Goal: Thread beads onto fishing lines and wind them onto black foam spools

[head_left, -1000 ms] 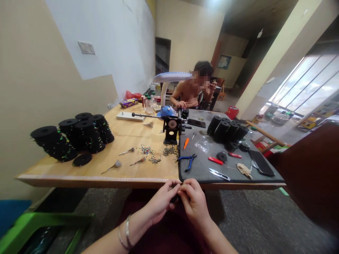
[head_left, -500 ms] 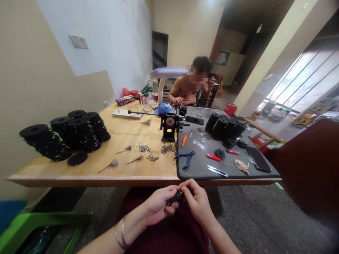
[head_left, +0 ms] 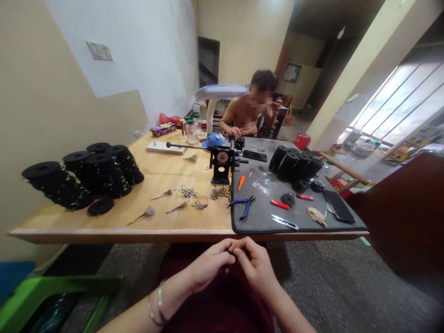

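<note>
My left hand (head_left: 210, 264) and my right hand (head_left: 255, 266) meet over my lap, just below the front edge of the wooden table (head_left: 114, 229). Both pinch a small dark object (head_left: 231, 253) between thumb and fingertips; I cannot make out what it is. Silver bangles circle my left wrist. On the table ahead stand a black hand-crank winder (head_left: 222, 166), blue pliers (head_left: 244, 206), small scissors (head_left: 284, 223) and piles of small beads (head_left: 189, 193).
Stacks of black spools sit at the table's left (head_left: 83, 175) and on the grey mat (head_left: 294, 164). A phone (head_left: 338, 206), red cutters (head_left: 279, 204) and a desk lamp (head_left: 218, 95) are there too. Another person sits at the far end. A dark chair back (head_left: 405, 208) stands right.
My hands dipped slightly, showing the dark object between them, then closed together around it again. The view shifted a little.
</note>
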